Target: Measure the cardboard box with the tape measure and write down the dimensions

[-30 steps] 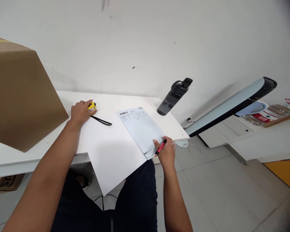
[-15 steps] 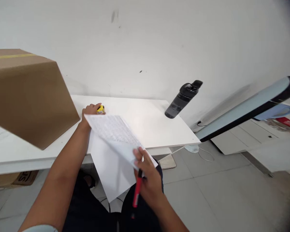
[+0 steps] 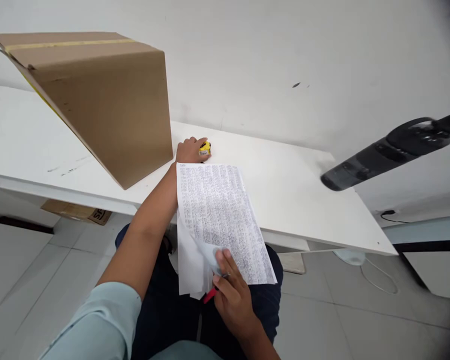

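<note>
My left hand rests on the white table, fingers curled over a small yellow tape measure. My right hand is near my lap, pinching the lower edge of a printed sheet of paper covered in dense text, with a red pen tucked in the same fingers. The sheet is lifted off the table and tilts toward me, with a blank white sheet beneath it. A large brown cardboard box stands on the table just left of my left hand.
A dark water bottle stands at the table's right end, near the wall. Another cardboard box lies on the floor under the table. A cable and a white round object lie on the tiled floor at the right.
My right hand lifted the printed sheet off the table, turned it over and drew it toward my lap. My left hand stayed on the tape measure. The view swung left.
</note>
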A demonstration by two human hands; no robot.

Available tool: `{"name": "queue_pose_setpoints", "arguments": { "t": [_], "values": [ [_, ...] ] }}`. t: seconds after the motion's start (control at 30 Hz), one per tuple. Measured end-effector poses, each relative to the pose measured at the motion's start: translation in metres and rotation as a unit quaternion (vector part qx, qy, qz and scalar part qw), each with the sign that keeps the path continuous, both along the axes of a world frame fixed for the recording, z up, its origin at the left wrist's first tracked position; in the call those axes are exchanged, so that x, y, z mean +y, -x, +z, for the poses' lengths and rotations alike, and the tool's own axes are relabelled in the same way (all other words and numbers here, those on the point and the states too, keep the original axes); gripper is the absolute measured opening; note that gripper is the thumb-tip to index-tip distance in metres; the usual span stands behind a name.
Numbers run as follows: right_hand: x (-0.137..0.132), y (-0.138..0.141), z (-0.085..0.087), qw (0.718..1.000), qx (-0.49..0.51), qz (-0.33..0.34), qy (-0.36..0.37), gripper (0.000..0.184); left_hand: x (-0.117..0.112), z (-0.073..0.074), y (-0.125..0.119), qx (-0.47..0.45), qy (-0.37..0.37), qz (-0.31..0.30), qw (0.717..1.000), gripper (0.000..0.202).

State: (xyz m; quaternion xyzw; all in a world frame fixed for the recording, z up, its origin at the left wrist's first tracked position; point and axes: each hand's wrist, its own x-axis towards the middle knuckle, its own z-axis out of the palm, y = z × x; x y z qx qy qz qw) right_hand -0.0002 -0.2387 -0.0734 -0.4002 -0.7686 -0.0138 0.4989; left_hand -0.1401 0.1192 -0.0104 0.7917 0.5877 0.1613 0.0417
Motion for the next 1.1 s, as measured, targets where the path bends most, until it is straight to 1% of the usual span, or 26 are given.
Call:
{"name": "queue_pose_setpoints", "arguments": {
  "t": [0.1,0.23,0.47,0.63,0.8,0.9,1.0,1.1],
  "values": [
    [-0.002,0.003,-0.002,0.998,-0.039,0.037,0.038,0.034,0.001,-0.002,-0.001,0.003,0.0,-0.002,1.0,0.069],
    [-0.004,0.008,-0.009,0.996,-0.045,0.061,0.053,0.033,0.004,-0.004,-0.003,-0.004,-0.002,-0.003,1.0,0.068],
    [-0.003,0.012,-0.014,0.997,-0.047,0.033,0.057,0.036,0.004,-0.004,-0.003,-0.016,-0.013,-0.005,1.0,0.067],
    [-0.002,0.014,-0.015,0.997,-0.044,0.031,0.055,0.038,0.003,-0.002,-0.004,-0.015,-0.006,-0.006,1.0,0.067],
    [-0.003,0.015,-0.015,0.997,-0.044,0.025,0.052,0.039,0.003,-0.002,-0.005,-0.019,-0.018,0.017,1.0,0.066],
    [-0.003,0.015,-0.015,0.997,-0.047,0.024,0.056,0.04,0.003,-0.002,-0.004,-0.026,-0.011,0.024,0.999,0.069],
    [-0.004,0.014,-0.015,0.997,-0.038,0.034,0.058,0.042,0.003,-0.001,-0.001,-0.03,0.005,0.014,0.999,0.076],
    [-0.011,0.009,-0.015,0.998,-0.011,0.034,0.056,0.05,0.001,0.001,0.001,-0.036,0.016,-0.007,0.999,0.08]
  ]
}}
